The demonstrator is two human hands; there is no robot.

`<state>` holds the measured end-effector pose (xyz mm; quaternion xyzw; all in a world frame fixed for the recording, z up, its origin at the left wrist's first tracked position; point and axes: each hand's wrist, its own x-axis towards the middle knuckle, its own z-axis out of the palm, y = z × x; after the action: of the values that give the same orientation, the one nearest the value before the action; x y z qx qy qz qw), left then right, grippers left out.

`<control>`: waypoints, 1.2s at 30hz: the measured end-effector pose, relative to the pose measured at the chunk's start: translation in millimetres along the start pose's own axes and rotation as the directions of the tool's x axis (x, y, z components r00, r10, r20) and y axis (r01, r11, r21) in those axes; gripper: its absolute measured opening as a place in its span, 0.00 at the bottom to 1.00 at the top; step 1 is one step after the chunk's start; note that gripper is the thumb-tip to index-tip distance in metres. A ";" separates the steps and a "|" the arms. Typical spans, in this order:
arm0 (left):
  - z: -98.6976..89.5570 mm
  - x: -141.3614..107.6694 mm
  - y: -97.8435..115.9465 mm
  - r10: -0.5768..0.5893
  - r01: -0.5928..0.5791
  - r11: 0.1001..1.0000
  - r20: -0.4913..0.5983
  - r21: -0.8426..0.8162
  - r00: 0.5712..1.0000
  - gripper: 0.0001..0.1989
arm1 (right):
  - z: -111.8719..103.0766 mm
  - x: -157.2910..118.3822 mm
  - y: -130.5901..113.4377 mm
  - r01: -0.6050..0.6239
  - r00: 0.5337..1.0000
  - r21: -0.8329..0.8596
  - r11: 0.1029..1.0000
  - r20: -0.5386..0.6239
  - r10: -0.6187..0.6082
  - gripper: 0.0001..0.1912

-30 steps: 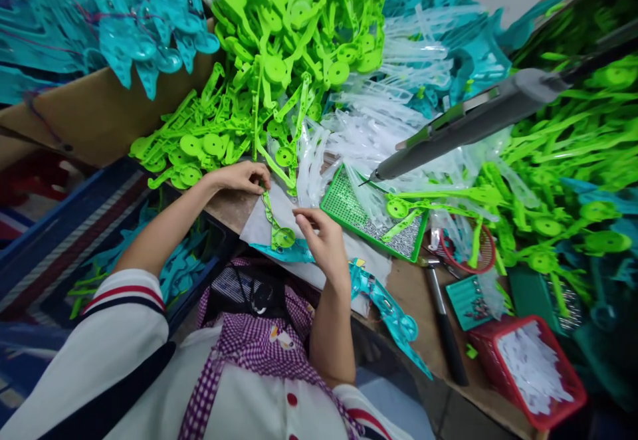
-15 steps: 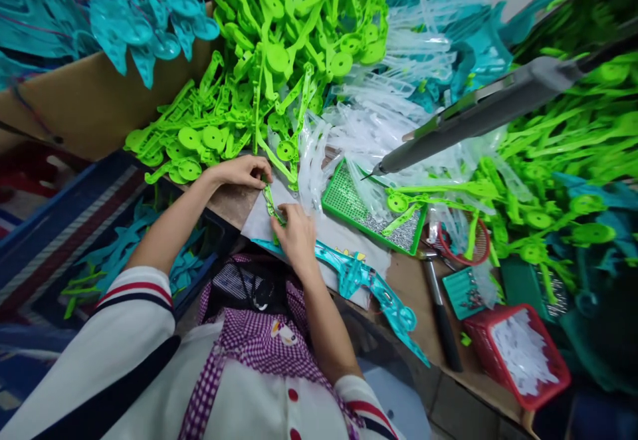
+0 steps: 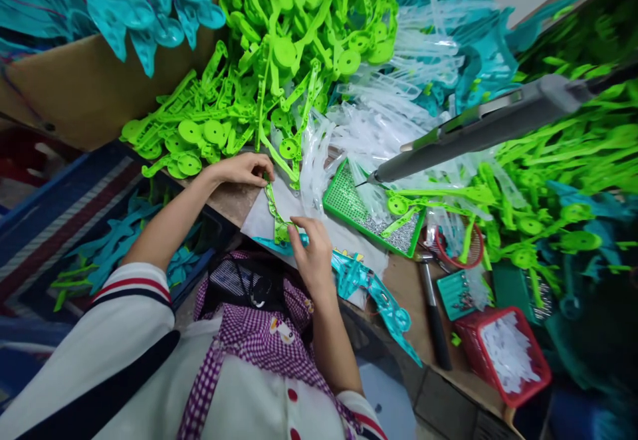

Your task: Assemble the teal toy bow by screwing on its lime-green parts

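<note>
My left hand [image 3: 253, 169] pinches the upper end of a thin green plastic part [image 3: 272, 206] over a pale cloth [image 3: 255, 218]. My right hand [image 3: 313, 251] has thumb and forefinger together at the part's lower right side, on what looks like a thin piece of it. Beneath the right hand and wrist lies a long translucent blue part [image 3: 352, 276], running along the table's front edge. Its middle is partly hidden by my right hand.
Green parts [image 3: 199, 131] pile up behind my hands, with clear strips [image 3: 379, 121] beside them. A grey screwdriver [image 3: 463, 131] hangs over a green tray [image 3: 366, 226] of small metal pieces. Rightward are a hammer [image 3: 434, 314] and a red basket [image 3: 468, 343] holding white pieces.
My right hand has shifted right and slightly down, uncovering more of the green part's lower end. My left hand keeps its hold at the top. The view has moved slightly.
</note>
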<state>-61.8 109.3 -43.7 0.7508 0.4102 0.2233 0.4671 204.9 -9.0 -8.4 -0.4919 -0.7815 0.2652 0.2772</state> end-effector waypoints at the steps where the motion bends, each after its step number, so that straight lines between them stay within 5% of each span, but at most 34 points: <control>1: 0.1 0.1 0.0 -0.004 0.004 1.000 -0.005 -0.001 1.000 0.15 | 2.2 1.4 1.5 -0.002 1.000 -0.043 0.999 0.000 0.002 0.13; 5: 0.6 -0.2 2.4 -0.012 0.012 1.000 -0.026 -0.007 1.000 0.15 | 20.5 14.1 2.7 -0.036 0.999 -0.202 0.979 0.016 0.040 0.12; 10: 2.0 -2.1 6.8 -0.018 0.017 0.999 -0.035 -0.029 0.999 0.16 | 24.9 20.2 -9.9 -0.005 0.998 -0.202 0.979 0.064 0.018 0.10; 13: 2.4 -4.2 7.7 0.001 -0.004 0.999 -0.059 -0.053 0.998 0.16 | 4.7 13.2 -7.5 0.009 0.996 -0.116 0.993 -0.088 -0.019 0.11; 17: 0.0 -4.9 3.1 0.027 -0.040 0.993 -0.125 -0.107 0.992 0.17 | -16.8 15.4 13.6 -0.143 0.951 -0.225 0.964 -0.303 0.070 0.18; 21: 3.7 -15.0 9.3 0.017 -0.053 0.990 -0.264 -0.130 0.964 0.19 | -9.9 27.2 37.7 -0.208 0.970 -0.346 0.915 -0.191 0.149 0.24; 25: 25.7 -45.0 36.0 0.045 -0.015 0.995 -0.314 0.098 0.948 0.13 | -7.5 25.6 43.4 -0.112 0.977 -0.242 0.964 -0.206 0.061 0.16; 31: 71.4 -60.7 61.1 0.122 -0.028 0.977 -0.444 0.211 0.888 0.10 | -36.3 39.3 16.9 0.036 0.837 -0.191 0.981 -0.531 -0.134 0.09; 36: 97.2 -43.2 97.5 0.327 -0.115 0.924 -0.594 0.366 0.735 0.18 | -59.4 21.8 -16.3 0.120 0.715 -0.151 0.981 -0.673 -0.191 0.03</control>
<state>23.4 1.3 -0.5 0.7345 0.4814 0.4556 0.1456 228.1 13.2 48.5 -0.5003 -0.6747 0.0033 0.5426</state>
